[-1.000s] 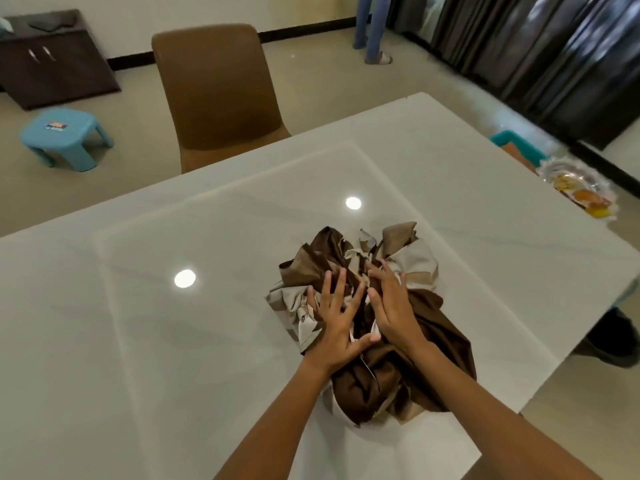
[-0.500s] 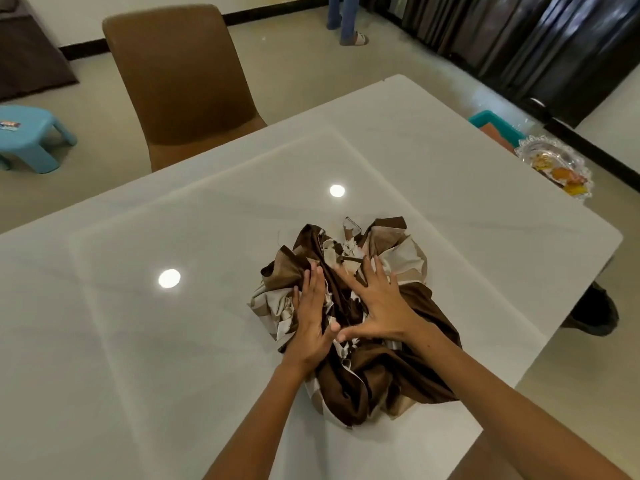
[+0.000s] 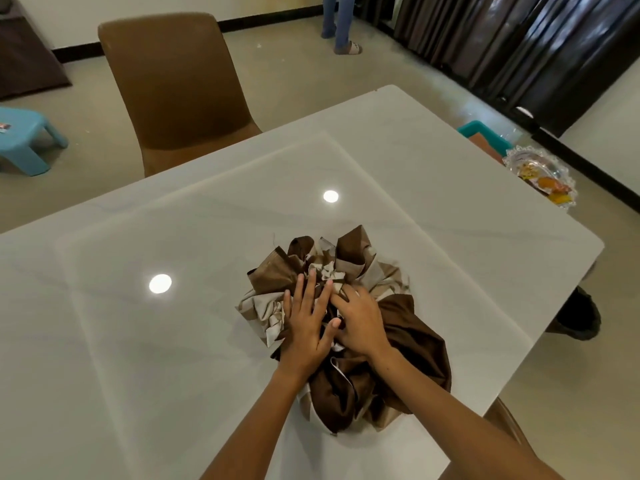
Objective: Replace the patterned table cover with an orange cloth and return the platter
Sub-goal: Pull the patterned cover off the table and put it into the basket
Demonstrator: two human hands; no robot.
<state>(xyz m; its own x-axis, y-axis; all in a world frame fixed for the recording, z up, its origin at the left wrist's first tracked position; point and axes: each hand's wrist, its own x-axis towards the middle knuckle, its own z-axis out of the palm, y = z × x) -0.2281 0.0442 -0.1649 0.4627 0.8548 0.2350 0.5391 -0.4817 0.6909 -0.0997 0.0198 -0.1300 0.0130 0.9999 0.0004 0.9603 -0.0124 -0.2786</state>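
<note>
The patterned brown-and-cream table cover [image 3: 408,341] lies bunched in a heap on the white glossy table [image 3: 156,358], near its right front side. My left hand [image 3: 306,323] presses flat on the heap's left part with straight fingers. My right hand [image 3: 362,320] sits beside it, fingers curled into the folds at the heap's middle. Off the table's right edge, lower down, a clear glass platter [image 3: 540,178] holds yellow and orange pieces. Just behind it, an orange-brown cloth [image 3: 485,143] lies on a teal stool.
A brown chair [image 3: 180,81] stands at the table's far side. A blue stool [image 3: 24,140] is on the floor at the left. A person's legs [image 3: 341,22] stand at the back. Dark curtains [image 3: 519,46] line the right wall. A dark shoe [image 3: 578,317] shows under the right edge.
My hands have drawn closer together on the heap. My right hand's spread fingers have curled into the cloth. The heap is pressed more compact.
</note>
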